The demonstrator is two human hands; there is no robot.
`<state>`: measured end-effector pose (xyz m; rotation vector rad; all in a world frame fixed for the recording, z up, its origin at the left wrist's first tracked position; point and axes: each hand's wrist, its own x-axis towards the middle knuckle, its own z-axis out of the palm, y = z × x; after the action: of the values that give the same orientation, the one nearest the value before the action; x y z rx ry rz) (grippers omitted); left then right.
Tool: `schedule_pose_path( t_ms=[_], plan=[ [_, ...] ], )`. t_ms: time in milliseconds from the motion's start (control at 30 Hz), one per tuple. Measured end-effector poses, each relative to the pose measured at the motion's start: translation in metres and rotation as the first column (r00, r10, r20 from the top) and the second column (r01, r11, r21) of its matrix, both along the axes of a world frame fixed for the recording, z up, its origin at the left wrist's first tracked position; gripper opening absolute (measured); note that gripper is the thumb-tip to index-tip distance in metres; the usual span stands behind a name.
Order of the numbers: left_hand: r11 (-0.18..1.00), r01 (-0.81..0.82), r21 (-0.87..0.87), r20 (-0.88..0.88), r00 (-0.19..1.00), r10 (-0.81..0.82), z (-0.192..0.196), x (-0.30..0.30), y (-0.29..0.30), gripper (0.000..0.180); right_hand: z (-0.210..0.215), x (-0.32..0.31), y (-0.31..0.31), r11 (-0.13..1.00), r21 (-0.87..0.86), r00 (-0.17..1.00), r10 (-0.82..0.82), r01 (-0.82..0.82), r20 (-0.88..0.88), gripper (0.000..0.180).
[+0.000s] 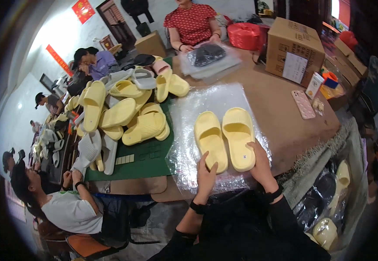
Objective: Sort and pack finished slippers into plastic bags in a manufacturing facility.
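Observation:
Side by side above a stack of clear plastic bags [184,126] are two pale yellow slide slippers, toes pointing away from me. My left hand [206,176] grips the heel of the left slipper [210,141], with the thumb on its inner edge. On the outer edge of the right slipper [240,135], my right hand [260,163] holds the heel, the thumb lying over the footbed near a small square label. Part of each hand's fingers is hidden under the soles.
A heap of yellow and grey slippers [132,117] covers the green mat [147,167] at left. Right of me are a phone [303,105], a cardboard box [295,50] and a sack [300,191] of bagged slippers. Co-workers sit across [191,24] and at left [73,211].

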<state>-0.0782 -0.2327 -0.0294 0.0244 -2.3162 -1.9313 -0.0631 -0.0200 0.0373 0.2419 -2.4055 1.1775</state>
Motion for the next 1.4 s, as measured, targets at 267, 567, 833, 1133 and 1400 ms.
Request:
schedule_pose_path(
  t_ms=[267, 567, 833, 1133, 1400],
  plan=[
    [0.93, 0.029, 0.368, -0.019, 1.0, -0.024, 0.015, 0.008, 0.008, 0.058, 0.007, -0.003, 0.018, 0.977, 0.212, 0.996, -0.016, -0.003, 0.089, 0.047],
    [0.93, 0.031, 0.366, 0.006, 0.999, -0.036, 0.02, 0.01, 0.009, 0.061, 0.025, -0.008, -0.002, 0.971, 0.21, 0.984, 0.081, -0.114, 0.158, 0.043],
    [0.923, 0.094, 0.374, 0.0, 0.995, -0.101, 0.02, 0.005, 0.007, 0.058, 0.031, -0.062, -0.032, 0.886, 0.247, 0.859, 0.257, -0.393, 0.443, 0.049],
    [0.987, 0.083, 0.136, 0.032, 0.996, -0.088, 0.028, 0.016, 0.002, 0.032, 0.012, -0.096, -0.038, 0.872, 0.335, 0.858, 0.164, -0.357, 0.487, 0.063],
    [0.726, 0.213, -0.654, -0.14, 0.909, -0.393, 0.044, 0.031, -0.027, 0.031, 0.044, -0.06, -0.023, 0.97, 0.157, 0.944, 0.132, -0.186, 0.301, 0.059]
  ],
)
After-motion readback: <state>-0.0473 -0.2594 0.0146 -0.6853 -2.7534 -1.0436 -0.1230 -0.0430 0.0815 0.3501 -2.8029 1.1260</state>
